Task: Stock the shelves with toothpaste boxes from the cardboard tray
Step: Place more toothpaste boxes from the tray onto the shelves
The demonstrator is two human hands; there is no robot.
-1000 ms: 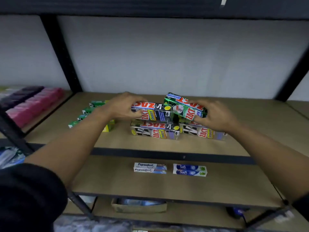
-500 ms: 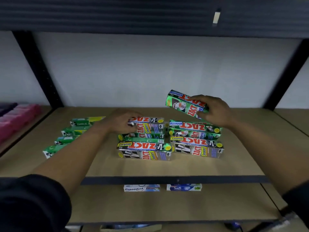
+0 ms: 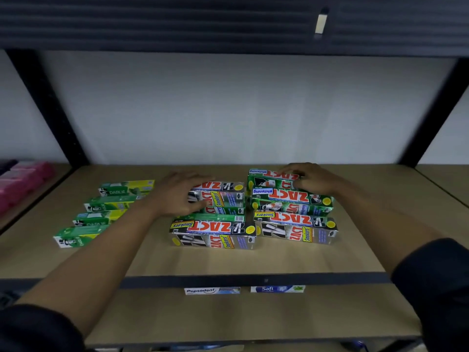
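Six Zact boxes (image 3: 213, 232), as far as the blur allows counting, are set in two rows of three on the shelf (image 3: 253, 260). The rear silver box (image 3: 223, 196) of the left row is gripped by the curled fingers of the left hand (image 3: 177, 196). The rear green box (image 3: 266, 180) of the right row is clasped by the bent fingers of the right hand (image 3: 313, 179). Left of the Zact boxes four Darlie boxes (image 3: 111, 207) are laid, with pink packs (image 3: 25, 179) farther left. Below the Zact boxes, one Pepsodent box (image 3: 212, 290) and one Safi box (image 3: 278, 288) are seen on the lower shelf (image 3: 253, 316).
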